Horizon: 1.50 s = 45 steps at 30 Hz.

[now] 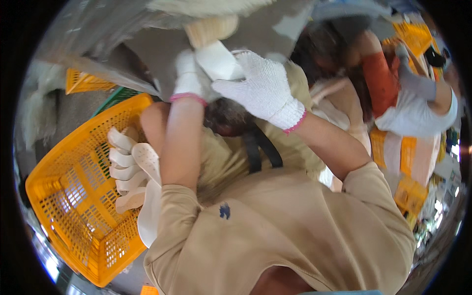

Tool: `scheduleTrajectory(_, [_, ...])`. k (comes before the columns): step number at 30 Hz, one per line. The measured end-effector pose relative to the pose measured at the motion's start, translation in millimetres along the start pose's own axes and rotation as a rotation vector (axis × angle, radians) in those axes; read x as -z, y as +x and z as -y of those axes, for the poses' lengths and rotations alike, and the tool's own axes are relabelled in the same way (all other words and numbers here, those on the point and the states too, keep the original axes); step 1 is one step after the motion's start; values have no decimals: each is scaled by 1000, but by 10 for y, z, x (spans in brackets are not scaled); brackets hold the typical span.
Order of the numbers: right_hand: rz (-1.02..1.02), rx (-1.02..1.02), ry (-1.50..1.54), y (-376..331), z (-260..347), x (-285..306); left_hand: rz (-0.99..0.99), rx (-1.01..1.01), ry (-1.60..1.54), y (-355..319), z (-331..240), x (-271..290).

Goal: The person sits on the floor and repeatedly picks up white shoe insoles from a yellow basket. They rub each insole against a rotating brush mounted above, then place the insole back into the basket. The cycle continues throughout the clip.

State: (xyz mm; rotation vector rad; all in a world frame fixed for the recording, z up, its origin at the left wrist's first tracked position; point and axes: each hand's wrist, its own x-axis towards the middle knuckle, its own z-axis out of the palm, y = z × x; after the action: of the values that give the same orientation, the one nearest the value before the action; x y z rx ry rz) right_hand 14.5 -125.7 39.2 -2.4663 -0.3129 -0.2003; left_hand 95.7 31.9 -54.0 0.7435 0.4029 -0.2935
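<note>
Both my hands wear white knit gloves with pink cuffs and are raised at the top middle. My right hand [265, 88] is closed on a smooth white curved piece [216, 60], its thumb pointing left across the near end. Against the left side of that piece is my left hand [189, 76], blurred, its fingers mostly hidden. A pale beige, ribbed-looking part [211, 30] touches the piece's far end; motion blur hides what it is. By my left forearm, several white slide sandals [125, 167] with curved straps stand in a row, one showing a dotted footbed [146, 160].
An orange plastic basket [69, 211] stands at the left, beside the sandals. A grey surface, smeared by motion, lies beyond my hands. Another person in a red garment [381, 83] sits at the right, near further orange crates [413, 37]. A green basket edge [115, 100] shows at upper left.
</note>
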Motion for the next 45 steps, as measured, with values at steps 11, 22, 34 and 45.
scheduleTrajectory(11, [201,-283,223,377,126,-131,-133,-400,-319,-56,429,-199])
scheduleTrajectory(22, [121,-105,366,151,-51,-41,-80,-45,-364,-217,267,-265])
scheduleTrajectory(34, [87,287,-105,-411,-544,279,59,-261,-66,-476,629,-228])
scheduleTrajectory(45, [176,258,-322,-248,-402,336,85,-102,-286,-549,530,-373])
